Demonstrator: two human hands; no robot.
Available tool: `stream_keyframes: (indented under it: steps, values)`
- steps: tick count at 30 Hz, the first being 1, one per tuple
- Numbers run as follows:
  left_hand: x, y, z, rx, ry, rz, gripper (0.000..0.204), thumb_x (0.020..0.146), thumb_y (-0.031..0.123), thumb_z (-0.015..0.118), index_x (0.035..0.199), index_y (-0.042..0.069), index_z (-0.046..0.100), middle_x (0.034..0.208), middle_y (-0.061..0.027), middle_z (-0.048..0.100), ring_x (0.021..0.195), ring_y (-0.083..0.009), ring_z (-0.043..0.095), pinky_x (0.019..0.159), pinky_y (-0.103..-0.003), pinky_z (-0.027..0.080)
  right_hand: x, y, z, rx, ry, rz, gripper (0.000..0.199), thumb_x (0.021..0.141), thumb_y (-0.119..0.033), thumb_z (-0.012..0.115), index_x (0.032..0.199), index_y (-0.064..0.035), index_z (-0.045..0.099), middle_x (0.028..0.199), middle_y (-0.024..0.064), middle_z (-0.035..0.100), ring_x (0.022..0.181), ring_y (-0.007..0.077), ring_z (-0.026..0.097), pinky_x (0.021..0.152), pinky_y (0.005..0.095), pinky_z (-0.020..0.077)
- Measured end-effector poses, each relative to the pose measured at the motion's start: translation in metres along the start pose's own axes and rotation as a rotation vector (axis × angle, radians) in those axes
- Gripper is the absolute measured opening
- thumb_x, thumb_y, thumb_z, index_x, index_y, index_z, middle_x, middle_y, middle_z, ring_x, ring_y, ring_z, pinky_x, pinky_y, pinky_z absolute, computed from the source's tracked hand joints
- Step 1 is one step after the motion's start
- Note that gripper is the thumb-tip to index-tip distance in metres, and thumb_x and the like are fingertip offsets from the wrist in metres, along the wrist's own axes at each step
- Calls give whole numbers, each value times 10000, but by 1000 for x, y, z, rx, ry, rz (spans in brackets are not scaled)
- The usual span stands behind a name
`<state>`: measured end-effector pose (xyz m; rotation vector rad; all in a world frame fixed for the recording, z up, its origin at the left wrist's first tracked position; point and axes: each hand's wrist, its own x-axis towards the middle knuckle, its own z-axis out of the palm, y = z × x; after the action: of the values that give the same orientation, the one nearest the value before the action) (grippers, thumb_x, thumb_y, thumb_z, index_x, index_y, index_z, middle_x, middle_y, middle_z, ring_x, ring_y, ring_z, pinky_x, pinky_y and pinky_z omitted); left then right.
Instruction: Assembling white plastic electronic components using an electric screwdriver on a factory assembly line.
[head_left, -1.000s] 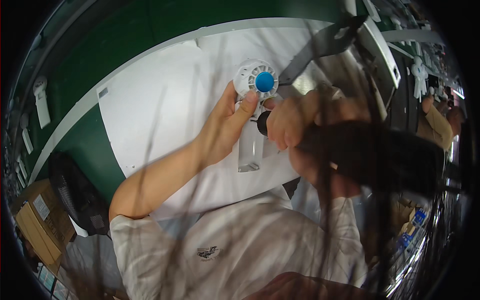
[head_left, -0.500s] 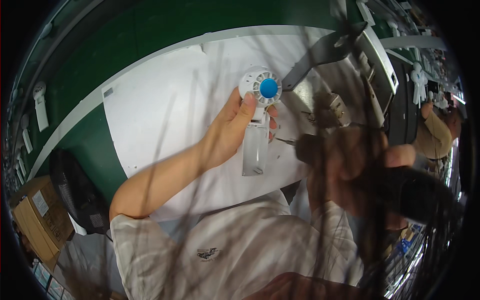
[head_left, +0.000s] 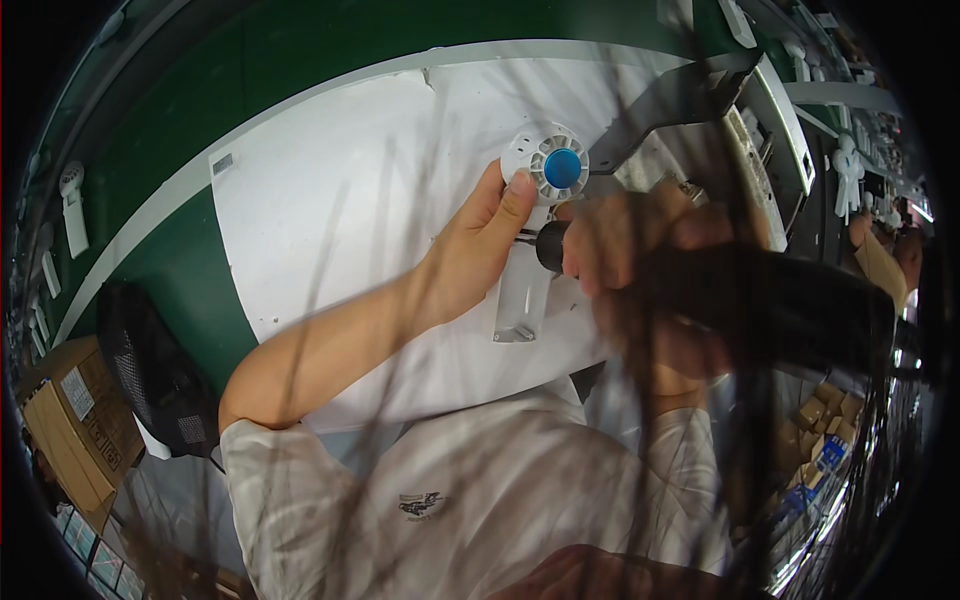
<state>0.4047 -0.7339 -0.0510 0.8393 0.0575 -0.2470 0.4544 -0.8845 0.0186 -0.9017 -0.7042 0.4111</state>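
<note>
The left hand (head_left: 478,235) holds a white fan (head_left: 545,172) over the table (head_left: 330,230). The right hand (head_left: 635,255) holds a black screwdriver (head_left: 770,300), its tip (head_left: 526,236) by the handle (head_left: 519,305). The blue cap (head_left: 563,168) is on; the handle looks open, so the fan seems half made.

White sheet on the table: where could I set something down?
The wide patch of white sheet between the left forearm and the far green surface looks bare but for a corner tag. To its right it's crowded: left hand, right hand, white fan, black tool, gray bracket.
</note>
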Motion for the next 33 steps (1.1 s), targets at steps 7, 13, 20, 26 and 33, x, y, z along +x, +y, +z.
stream_keyframes:
  steps: [7,13,20,26,33]
  values:
    - [7,-8,-5,19,57,16,442,1051,435,337,1309,86,418,1131,-47,582,1025,-122,548,912,-273,441,16,10,-16,-100,-209,-34,543,855,-354,657,1200,-36,384,841,167,545,701,241,545,657,373,475]
    - [9,2,8,-65,-77,-81,462,964,116,573,1351,57,328,1165,-112,592,1056,-198,603,905,-349,506,9,-47,2,-280,-58,-364,692,849,-561,590,1219,-15,379,797,153,533,623,241,539,554,366,476]
    - [7,-5,6,35,-74,-77,468,929,-8,547,1323,41,300,1112,-130,594,1021,-223,634,874,-376,536,-13,-57,-9,-609,124,-667,797,859,-678,544,1223,7,362,784,154,527,571,247,535,496,371,478]
    - [3,-13,-2,27,-83,8,455,925,-31,542,1305,34,300,1082,-107,587,991,-206,638,860,-343,535,-14,-40,4,-257,-10,-476,755,876,-598,598,1233,15,341,836,175,540,610,253,548,540,382,487]
    - [1,-9,1,74,-63,45,437,922,-65,517,1288,43,304,1081,-105,577,959,-186,628,831,-337,526,-9,-13,-12,-244,-37,-404,766,857,-593,624,1245,6,346,862,179,545,649,268,560,606,416,498]
